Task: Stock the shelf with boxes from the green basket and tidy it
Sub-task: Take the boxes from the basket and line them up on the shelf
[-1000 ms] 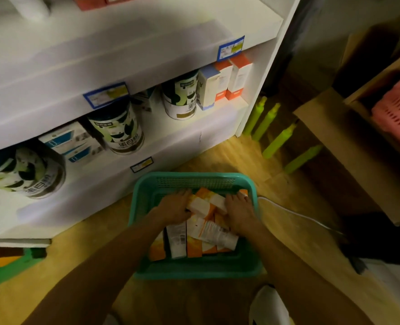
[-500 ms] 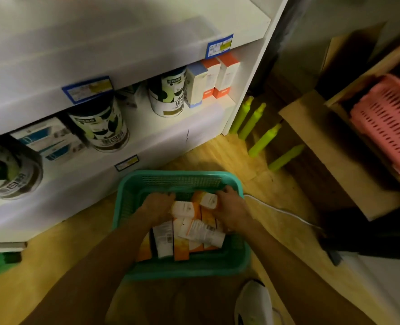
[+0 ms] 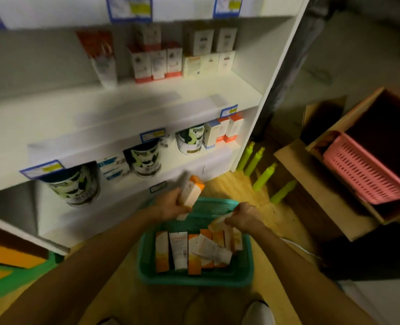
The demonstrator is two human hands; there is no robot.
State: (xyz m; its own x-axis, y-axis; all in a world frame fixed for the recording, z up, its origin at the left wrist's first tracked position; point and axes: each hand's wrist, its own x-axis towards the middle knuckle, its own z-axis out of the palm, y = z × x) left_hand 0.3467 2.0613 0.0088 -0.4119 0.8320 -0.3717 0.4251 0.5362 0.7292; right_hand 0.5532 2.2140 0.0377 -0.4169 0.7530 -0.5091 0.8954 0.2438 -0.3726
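Observation:
The green basket (image 3: pixel 194 279) sits on the wooden floor in front of the white shelf (image 3: pixel 128 109). Several orange-and-white boxes (image 3: pixel 189 250) lie in it. My left hand (image 3: pixel 170 204) grips one orange-and-white box (image 3: pixel 192 190), lifted above the basket's far rim and pointing up toward the shelf. My right hand (image 3: pixel 243 216) holds another orange-and-white box (image 3: pixel 220 222) just above the basket's right side. Similar boxes (image 3: pixel 227 129) stand at the right end of the lower shelf, beside tins (image 3: pixel 190 139).
The middle shelf carries red-and-white boxes (image 3: pixel 156 62) and pale boxes (image 3: pixel 209 50) at the back. Green marker-like bottles (image 3: pixel 262 170) lie on the floor right of the shelf. A cardboard box with a pink basket (image 3: pixel 363 172) stands at right. My shoe (image 3: pixel 257 313) is below.
Both hands have come up out of the basket, each with a box. The left one rose higher toward the shelf. The camera tilted up, showing more shelves.

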